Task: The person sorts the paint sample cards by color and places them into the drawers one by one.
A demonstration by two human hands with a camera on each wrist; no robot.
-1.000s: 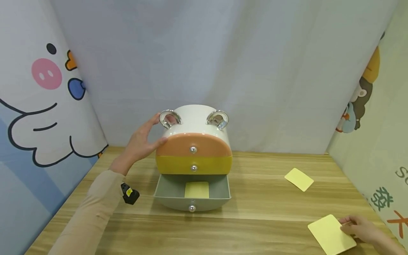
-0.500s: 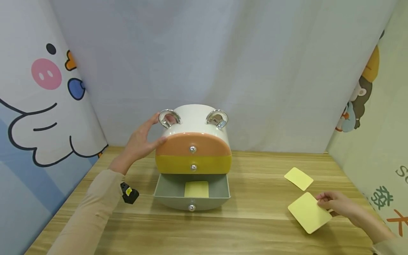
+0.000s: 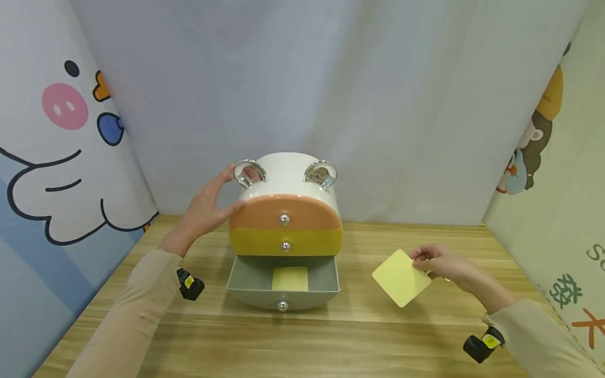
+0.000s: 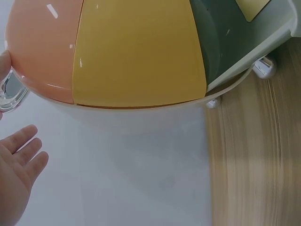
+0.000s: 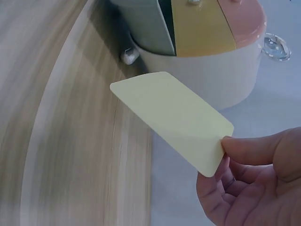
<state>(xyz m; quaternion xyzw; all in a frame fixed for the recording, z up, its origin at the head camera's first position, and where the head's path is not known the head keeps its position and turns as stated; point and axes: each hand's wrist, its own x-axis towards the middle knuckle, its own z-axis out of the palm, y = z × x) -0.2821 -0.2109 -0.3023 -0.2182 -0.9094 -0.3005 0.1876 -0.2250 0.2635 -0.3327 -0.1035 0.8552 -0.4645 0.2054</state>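
Note:
A small rounded drawer cabinet (image 3: 288,176) with a white shell and two silver ring ears stands on the table. Its orange drawer (image 3: 260,212) and yellow drawer (image 3: 257,242) are closed; the grey-green bottom drawer (image 3: 250,299) is pulled out, with a yellow card (image 3: 290,278) lying inside. My left hand (image 3: 203,212) steadies the cabinet's upper left, thumb at the orange front, fingers straight. To the right of the drawer, my right hand (image 3: 444,264) pinches another yellow card (image 3: 400,278) by its corner, above the table. The right wrist view shows thumb (image 5: 249,148) and curled fingers gripping this card.
The wooden table (image 3: 331,341) meets a pale cloth backdrop (image 3: 402,105) behind the cabinet. Printed cartoon panels (image 3: 52,173) rise on both sides. A sliver of another yellow card (image 3: 447,279) shows beneath the right hand, mostly hidden.
My right hand has carried its yellow card left and away from me, from the table's front right towards the open drawer. It now covers the card lying there. The left hand stays in place.

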